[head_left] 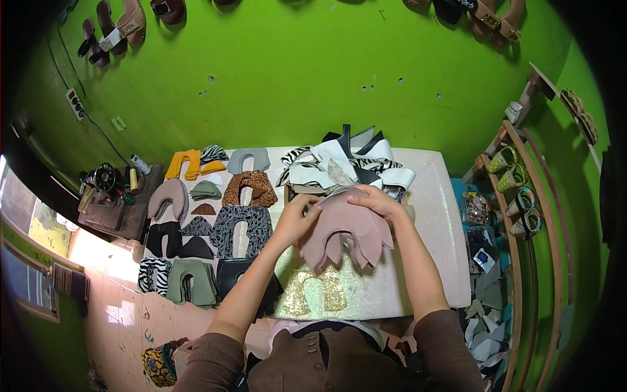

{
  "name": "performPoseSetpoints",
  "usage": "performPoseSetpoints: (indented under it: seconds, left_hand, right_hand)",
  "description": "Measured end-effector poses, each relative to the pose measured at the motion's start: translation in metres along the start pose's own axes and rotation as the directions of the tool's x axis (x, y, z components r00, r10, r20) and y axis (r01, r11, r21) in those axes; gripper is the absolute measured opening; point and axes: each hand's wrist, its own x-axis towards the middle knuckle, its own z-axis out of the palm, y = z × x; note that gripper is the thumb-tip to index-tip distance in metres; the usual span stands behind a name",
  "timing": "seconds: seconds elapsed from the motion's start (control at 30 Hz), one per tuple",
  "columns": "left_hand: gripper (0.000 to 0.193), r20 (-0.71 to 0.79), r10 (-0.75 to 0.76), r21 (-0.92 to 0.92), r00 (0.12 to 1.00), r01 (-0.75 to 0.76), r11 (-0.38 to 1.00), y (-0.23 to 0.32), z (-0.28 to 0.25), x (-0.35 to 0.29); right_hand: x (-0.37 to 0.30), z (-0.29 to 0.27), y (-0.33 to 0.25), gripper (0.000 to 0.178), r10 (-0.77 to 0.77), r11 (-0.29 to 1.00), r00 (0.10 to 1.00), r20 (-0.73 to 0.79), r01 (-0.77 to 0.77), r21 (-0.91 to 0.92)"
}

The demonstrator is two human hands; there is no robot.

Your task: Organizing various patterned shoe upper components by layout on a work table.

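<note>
Above the table's middle I hold a fanned stack of dusty-pink U-shaped shoe upper pieces (349, 222), with their cut-out ends hanging toward me. My left hand (297, 221) grips the stack's upper left edge, fingers bent over it. At the upper right edge my right hand (379, 201) is closed on the same stack, thumb on top. Below the stack, a glittery gold U-shaped piece (297, 294) lies flat near the table's front edge. Behind my hands is a heap of white, black and zebra-print material scraps (326, 160).
Sorted piles of cut pieces cover the table's left side: yellow (183, 164), leopard print (250, 189), grey-black patterned (241, 228) and green (191, 282). A sewing machine (108, 183) stands far left. On the right are a wooden shoe rack (516, 261) and scraps (486, 340).
</note>
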Motion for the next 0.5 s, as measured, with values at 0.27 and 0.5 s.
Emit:
performPoseSetpoints:
  seconds: [0.27, 0.5]
  left_hand:
    - [0.023, 0.148, -0.034, 0.232, 0.988, -0.001, 0.973, -0.021, 0.021, -0.002]
    - [0.031, 0.168, -0.011, 0.315, 0.986, -0.043, 0.948, -0.04, 0.028, -0.024]
  right_hand:
    - [0.009, -0.003, 0.039, 0.044, -0.205, 0.733, 0.969, -0.136, 0.06, -0.678]
    - [-0.016, 0.046, 0.043, 0.048, -0.373, 0.543, 0.873, -0.315, -0.07, -0.837]
